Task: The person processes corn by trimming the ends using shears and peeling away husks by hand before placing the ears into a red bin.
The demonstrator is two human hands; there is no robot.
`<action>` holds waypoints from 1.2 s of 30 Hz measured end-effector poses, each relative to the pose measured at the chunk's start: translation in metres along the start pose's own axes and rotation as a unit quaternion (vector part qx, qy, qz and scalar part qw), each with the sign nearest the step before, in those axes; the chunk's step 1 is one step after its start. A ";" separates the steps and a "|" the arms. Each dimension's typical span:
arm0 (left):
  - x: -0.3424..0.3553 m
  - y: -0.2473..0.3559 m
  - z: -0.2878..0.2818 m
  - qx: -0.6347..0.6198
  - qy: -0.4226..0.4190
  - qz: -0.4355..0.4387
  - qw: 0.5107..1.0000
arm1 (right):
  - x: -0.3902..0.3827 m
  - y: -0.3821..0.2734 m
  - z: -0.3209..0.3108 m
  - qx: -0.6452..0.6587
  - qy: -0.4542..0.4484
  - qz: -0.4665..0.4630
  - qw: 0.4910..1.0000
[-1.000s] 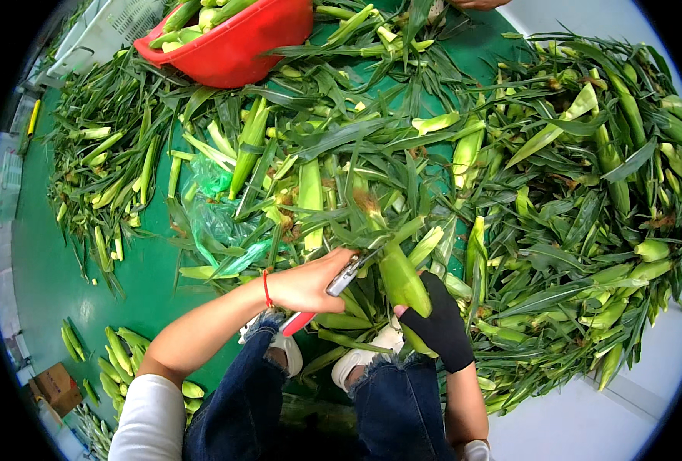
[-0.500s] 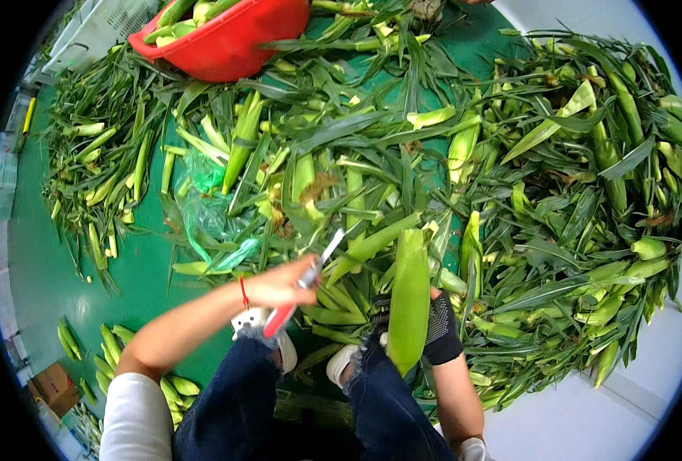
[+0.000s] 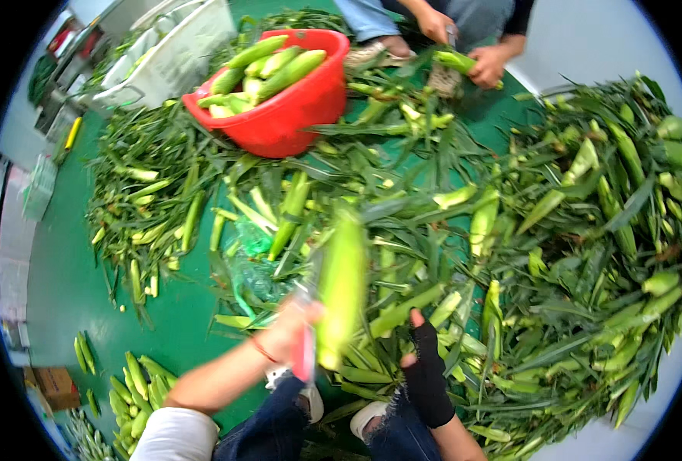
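Note:
My left hand [image 3: 291, 326] is closed around a knife with a red handle [image 3: 305, 355], blade pointing up. Just right of it a green ear of corn [image 3: 341, 288] shows as a long blur above the leaves, and I cannot tell whether anything holds it. My right hand [image 3: 425, 369], in a black glove, sits lower right of the ear with its fingers apart and nothing in it. A red basin [image 3: 279, 115] with several trimmed ears stands farther off, up and left. My knees and shoes are at the bottom edge.
Husked leaves and untrimmed corn [image 3: 587, 253] pile across the green floor [image 3: 64, 284], thickest on the right. Another person's hands [image 3: 485, 67] work on an ear at the top. A white crate [image 3: 164, 46] stands top left, and trimmed ears [image 3: 129, 384] lie bottom left.
My right hand has let go of the ear it held upright and dropped back, open. The ear has moved up and left, now blurred. The view has tilted up, showing the basin and another person.

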State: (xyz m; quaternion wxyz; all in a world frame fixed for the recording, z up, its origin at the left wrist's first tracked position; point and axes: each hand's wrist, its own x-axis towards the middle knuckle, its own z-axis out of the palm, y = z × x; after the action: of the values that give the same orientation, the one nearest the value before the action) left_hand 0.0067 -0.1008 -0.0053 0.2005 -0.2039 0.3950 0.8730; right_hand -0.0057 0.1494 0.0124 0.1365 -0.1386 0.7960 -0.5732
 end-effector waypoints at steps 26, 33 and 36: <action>0.066 -0.046 0.038 0.167 0.006 -0.053 0.985 | -0.025 0.214 -0.154 -0.400 -0.037 0.156 0.902; 0.077 -0.023 0.056 0.538 -0.170 -0.050 0.824 | 0.037 0.081 -0.081 -0.454 -0.022 -0.300 0.839; 0.063 -0.037 0.044 0.422 -0.109 -0.016 0.900 | 0.050 0.054 -0.081 -0.447 -0.002 -0.281 0.849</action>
State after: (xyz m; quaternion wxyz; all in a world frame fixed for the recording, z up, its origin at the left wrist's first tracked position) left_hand -0.0356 -0.0326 -0.0338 0.3237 -0.0097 0.6988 0.6378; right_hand -0.0859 0.2183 -0.0173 -0.1056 -0.4040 0.8929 -0.1686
